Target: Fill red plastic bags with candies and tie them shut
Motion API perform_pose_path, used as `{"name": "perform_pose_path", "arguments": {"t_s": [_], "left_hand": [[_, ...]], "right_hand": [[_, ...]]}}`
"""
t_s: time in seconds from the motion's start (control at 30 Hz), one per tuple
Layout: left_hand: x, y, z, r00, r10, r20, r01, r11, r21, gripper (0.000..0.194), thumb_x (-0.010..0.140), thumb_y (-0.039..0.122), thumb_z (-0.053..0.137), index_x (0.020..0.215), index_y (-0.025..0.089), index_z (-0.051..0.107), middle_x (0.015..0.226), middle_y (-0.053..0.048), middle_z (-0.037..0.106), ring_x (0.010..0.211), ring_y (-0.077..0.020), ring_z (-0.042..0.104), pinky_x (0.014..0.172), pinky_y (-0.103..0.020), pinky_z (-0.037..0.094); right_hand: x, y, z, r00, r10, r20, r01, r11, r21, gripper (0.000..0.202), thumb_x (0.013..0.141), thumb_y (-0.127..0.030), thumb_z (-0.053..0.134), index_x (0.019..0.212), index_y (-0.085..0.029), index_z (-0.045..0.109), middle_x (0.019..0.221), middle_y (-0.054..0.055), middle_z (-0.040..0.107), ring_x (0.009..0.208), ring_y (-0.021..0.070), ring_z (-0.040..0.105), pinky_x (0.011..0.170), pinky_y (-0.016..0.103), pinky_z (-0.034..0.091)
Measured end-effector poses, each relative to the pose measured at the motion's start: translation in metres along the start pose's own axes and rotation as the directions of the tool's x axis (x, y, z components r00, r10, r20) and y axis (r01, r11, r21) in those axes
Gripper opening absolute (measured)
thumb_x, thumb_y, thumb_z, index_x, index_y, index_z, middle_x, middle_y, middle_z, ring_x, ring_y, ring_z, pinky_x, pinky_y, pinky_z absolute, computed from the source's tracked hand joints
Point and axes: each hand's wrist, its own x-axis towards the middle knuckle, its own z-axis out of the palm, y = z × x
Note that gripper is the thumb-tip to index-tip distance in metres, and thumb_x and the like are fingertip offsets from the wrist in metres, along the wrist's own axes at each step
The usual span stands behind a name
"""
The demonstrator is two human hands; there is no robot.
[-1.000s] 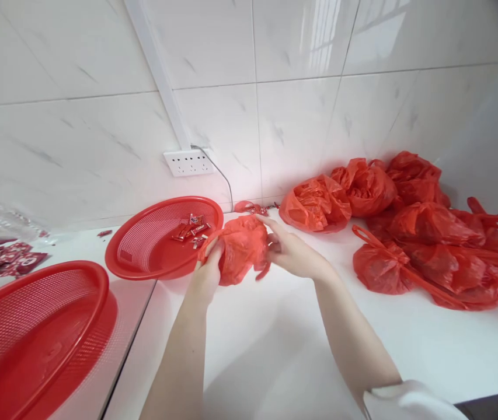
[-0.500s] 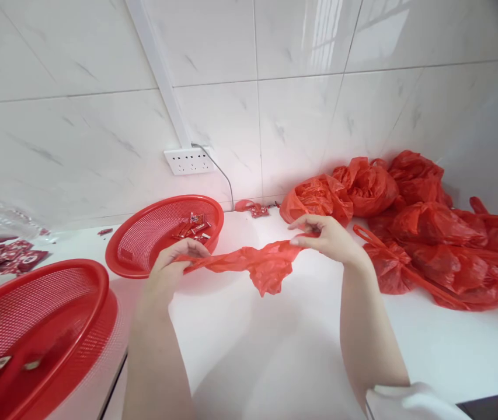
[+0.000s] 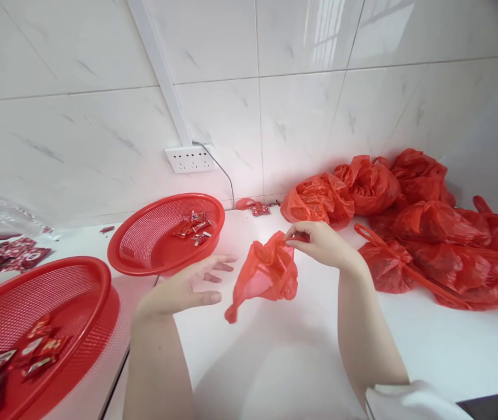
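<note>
A thin red plastic bag [image 3: 268,271] hangs over the white tabletop, its mouth partly spread and one handle drooping to the lower left. My right hand [image 3: 314,242] pinches the bag's upper right corner between thumb and fingers. To the bag's left, my left hand [image 3: 191,284] is open and apart from it, fingers spread toward the bag with nothing in them. Just behind my left hand sits a red mesh basket [image 3: 143,230] with several small wrapped packets [image 3: 194,224] in its right side.
A larger red basket [image 3: 100,291] at the lower left holds several red packets [image 3: 41,350]. More packets [image 3: 12,254] lie beyond it near clear plastic. Filled, tied red bags [image 3: 441,233] are heaped at the right. A socket strip [image 3: 191,159] with a cable is on the tiled wall.
My left hand has let go of the bag's handle and opened. The stretched bag now hangs from my right hand. Another person's hand has left the large basket, where more packets now show.
</note>
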Motion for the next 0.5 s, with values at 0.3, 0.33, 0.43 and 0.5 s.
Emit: {"name": "perform_pose_path", "arguments": {"t_s": [0.3,0.33,0.43,0.5], "left_hand": [[0.01,0.014,0.027,0.991,0.026,-0.133,-0.013,0.995,0.098,0.037,0.087,0.044,0.055,0.119,0.027,0.065,0.131,-0.006,0.061,0.122,-0.0262,0.055,0.097,-0.036,0.048],[0.014,0.016,0.034,0.995,0.027,-0.1,-0.014,0.992,0.123,0.036,0.089,0.042,0.052,0.118,0.028,0.065,0.129,-0.005,0.062,0.121,-0.0255,0.055,0.097,-0.036,0.048],[0.027,0.019,0.059,1.0,0.014,-0.019,-0.012,0.99,0.14,0.034,0.093,0.035,0.042,0.117,0.028,0.065,0.12,-0.003,0.066,0.111,-0.0232,0.06,0.092,-0.034,0.048],[0.036,0.017,0.074,1.0,0.011,0.009,-0.012,0.992,0.125,0.033,0.094,0.033,0.037,0.111,0.026,0.064,0.109,-0.003,0.068,0.099,-0.0219,0.063,0.086,-0.034,0.048]], "right_hand": [[0.002,-0.004,0.007,0.999,0.021,0.045,-0.02,0.999,-0.04,0.015,0.082,-0.022,0.051,0.081,-0.022,0.065,0.088,0.001,0.07,0.072,0.0152,0.06,0.061,0.027,0.045],[0.002,-0.005,0.008,0.999,0.016,0.05,-0.014,0.999,-0.037,0.015,0.082,-0.022,0.051,0.081,-0.021,0.065,0.087,0.001,0.069,0.071,0.0149,0.06,0.061,0.027,0.044],[0.002,-0.007,0.009,0.998,-0.006,0.06,0.008,1.0,-0.022,0.015,0.083,-0.022,0.05,0.081,-0.021,0.065,0.083,0.001,0.068,0.07,0.014,0.057,0.06,0.026,0.042],[0.002,-0.008,0.01,0.997,-0.035,0.064,0.036,0.999,-0.013,0.014,0.083,-0.022,0.05,0.078,-0.021,0.063,0.079,0.0,0.065,0.066,0.0129,0.054,0.057,0.025,0.04]]}}
